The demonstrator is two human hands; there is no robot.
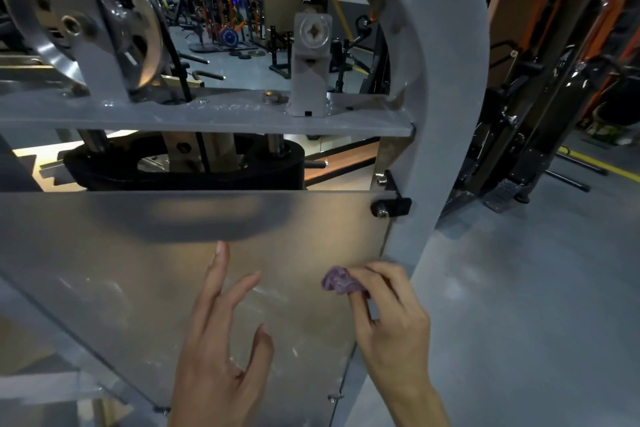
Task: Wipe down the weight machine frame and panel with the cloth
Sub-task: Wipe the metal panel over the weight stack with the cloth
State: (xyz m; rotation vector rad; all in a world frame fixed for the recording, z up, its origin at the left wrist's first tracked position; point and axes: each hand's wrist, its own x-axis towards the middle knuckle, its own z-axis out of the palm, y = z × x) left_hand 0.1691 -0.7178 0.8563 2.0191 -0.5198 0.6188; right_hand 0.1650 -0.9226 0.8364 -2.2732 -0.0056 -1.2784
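The right hand (391, 319) has its grip clenched around a small bunched purple cloth (337, 282), pinched between thumb and curled fingers, and holds it against the lower right part of the translucent panel (138, 270), just beside the grey curved frame (446, 107) of the weight machine. The left hand (221, 340) is released, its fingers straight and spread, lying flat near or on the panel to the left of the cloth (whether the palm touches cannot be told). White smears show on the panel between the two hands. Above the panel sit a metal pulley wheel (114, 17) and a black bracket (391, 206) bolted at the panel's top right corner.
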